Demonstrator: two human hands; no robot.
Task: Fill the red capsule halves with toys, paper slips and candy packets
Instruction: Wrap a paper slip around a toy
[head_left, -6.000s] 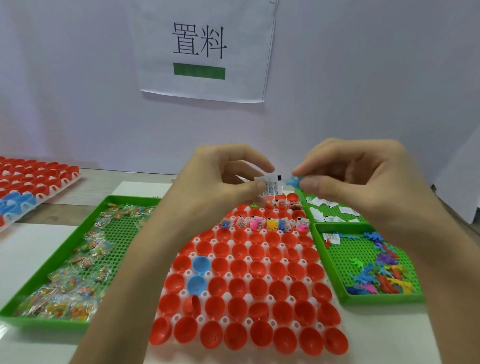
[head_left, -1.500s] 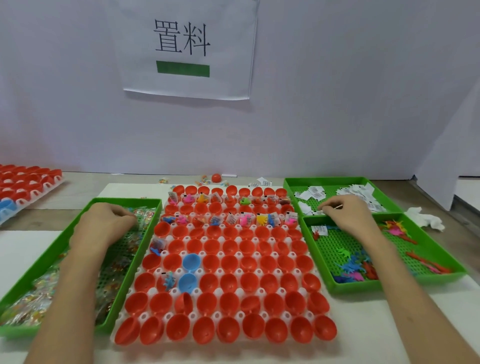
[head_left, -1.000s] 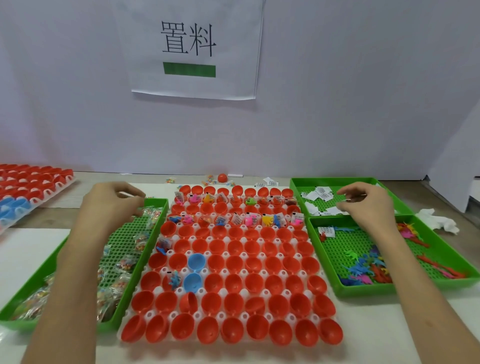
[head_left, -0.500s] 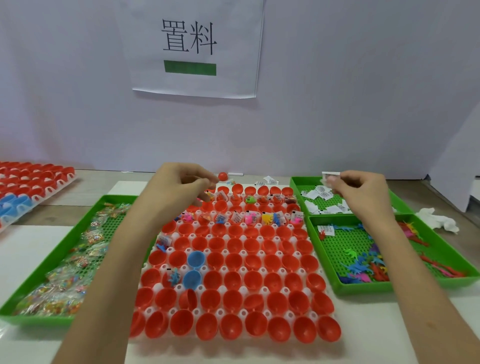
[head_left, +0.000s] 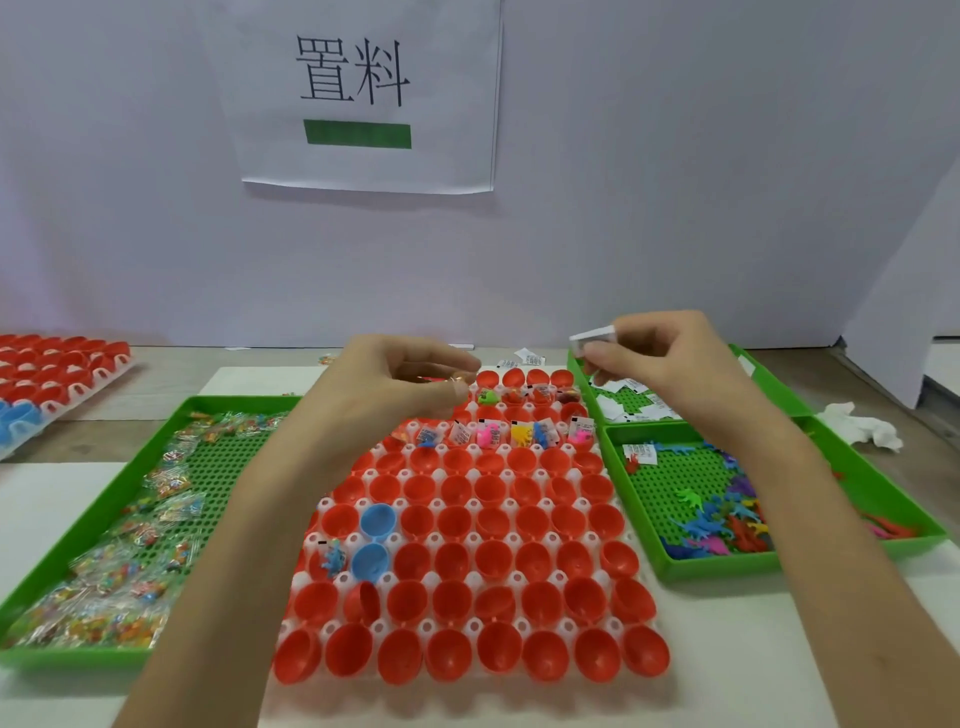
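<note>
The left hand (head_left: 395, 382) hovers over the far rows of red capsule halves (head_left: 498, 561), its grip pinched on a small candy packet (head_left: 458, 378). The right hand (head_left: 670, 364) pinches a paper slip (head_left: 592, 333) above the slip tray (head_left: 779, 395). The halves sit racked on the surface (head_left: 727, 654) between green trays (head_left: 78, 657), a few far ones holding toys (head_left: 488, 434).

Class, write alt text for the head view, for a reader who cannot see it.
The left hand pinches a candy packet over red capsule halves; the right hand pinches a paper slip above the slip tray. A green candy tray lies left, a toy tray right. Mostly far rows are filled.
</note>
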